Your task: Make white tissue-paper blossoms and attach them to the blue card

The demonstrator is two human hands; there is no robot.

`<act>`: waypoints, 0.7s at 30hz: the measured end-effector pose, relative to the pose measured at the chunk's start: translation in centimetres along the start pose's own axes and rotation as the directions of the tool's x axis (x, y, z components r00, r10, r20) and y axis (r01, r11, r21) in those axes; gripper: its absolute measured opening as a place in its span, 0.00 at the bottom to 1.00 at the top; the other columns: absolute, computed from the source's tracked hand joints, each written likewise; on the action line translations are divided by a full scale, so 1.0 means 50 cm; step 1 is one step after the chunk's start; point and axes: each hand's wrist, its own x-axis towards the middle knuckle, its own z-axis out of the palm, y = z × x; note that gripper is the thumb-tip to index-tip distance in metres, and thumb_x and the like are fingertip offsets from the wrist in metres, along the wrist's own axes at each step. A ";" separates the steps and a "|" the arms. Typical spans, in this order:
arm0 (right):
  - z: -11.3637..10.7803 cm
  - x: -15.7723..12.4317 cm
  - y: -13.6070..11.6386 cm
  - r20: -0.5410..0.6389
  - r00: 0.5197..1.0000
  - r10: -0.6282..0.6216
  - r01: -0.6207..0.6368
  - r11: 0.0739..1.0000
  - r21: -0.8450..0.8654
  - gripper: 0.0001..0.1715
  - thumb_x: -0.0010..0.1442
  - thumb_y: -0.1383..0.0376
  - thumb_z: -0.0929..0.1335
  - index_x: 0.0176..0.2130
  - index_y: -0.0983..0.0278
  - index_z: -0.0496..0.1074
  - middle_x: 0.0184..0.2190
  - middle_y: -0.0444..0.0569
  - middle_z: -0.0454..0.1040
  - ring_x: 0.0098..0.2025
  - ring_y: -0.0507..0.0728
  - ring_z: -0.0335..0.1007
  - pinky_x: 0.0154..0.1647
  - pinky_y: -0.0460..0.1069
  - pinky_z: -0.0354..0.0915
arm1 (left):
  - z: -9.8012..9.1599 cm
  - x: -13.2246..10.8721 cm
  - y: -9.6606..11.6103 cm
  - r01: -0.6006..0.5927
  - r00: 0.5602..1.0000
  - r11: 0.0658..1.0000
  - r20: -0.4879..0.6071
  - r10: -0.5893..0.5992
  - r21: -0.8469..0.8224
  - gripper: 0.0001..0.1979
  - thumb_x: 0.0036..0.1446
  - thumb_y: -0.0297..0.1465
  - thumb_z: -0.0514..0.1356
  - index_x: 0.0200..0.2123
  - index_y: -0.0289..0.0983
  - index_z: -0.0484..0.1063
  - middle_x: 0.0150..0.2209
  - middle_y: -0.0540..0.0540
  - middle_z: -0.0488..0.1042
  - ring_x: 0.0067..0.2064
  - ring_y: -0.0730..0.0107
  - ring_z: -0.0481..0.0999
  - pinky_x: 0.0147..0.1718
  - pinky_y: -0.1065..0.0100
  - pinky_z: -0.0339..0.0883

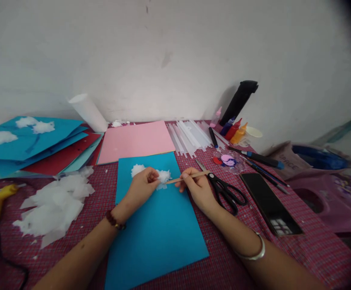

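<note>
Where a smooth, bright blue rectangular sheet point(160, 241) lies flat on the desk point(100, 203) with its red checked cloth, two crumpled, ruffle-edged white tufts sit near the sheet's upper edge, a left tuft point(138, 169) and a right tuft point(164, 176). A loose, filmy white heap of tissue-like pieces point(54, 205) spreads to the left, and translucent slim sticks point(190, 137) lie beyond. The two hands are apart, one on either side of the right tuft. The right hand point(196, 187) pinches a flat, pale wooden stick point(174, 181), its tip at the tuft's lower edge; the left hand point(145, 183) has its fingertips bunched just beside the same tuft, and I cannot tell whether they grip anything. Past the right hand lie black-handled metal scissors point(225, 188). Farther back, small nozzle-topped plastic bottles, red point(233, 129) and orange point(239, 133) among them, stand near a crinkled clear plastic wrapper point(237, 164) bearing soft-looking pink, red and blue pieces point(228, 160).
</note>
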 end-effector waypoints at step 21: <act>0.010 -0.041 -0.015 0.522 0.806 -0.280 0.590 0.466 -0.660 0.11 0.65 0.68 0.59 0.35 0.62 0.70 0.33 0.51 0.73 0.34 0.55 0.69 0.34 0.48 0.64 | -0.001 -0.004 -0.015 -0.111 0.993 0.993 -0.057 0.108 -0.044 0.04 0.52 0.30 0.55 0.29 0.36 0.68 0.26 0.50 0.70 0.28 0.71 0.68 0.28 0.70 0.62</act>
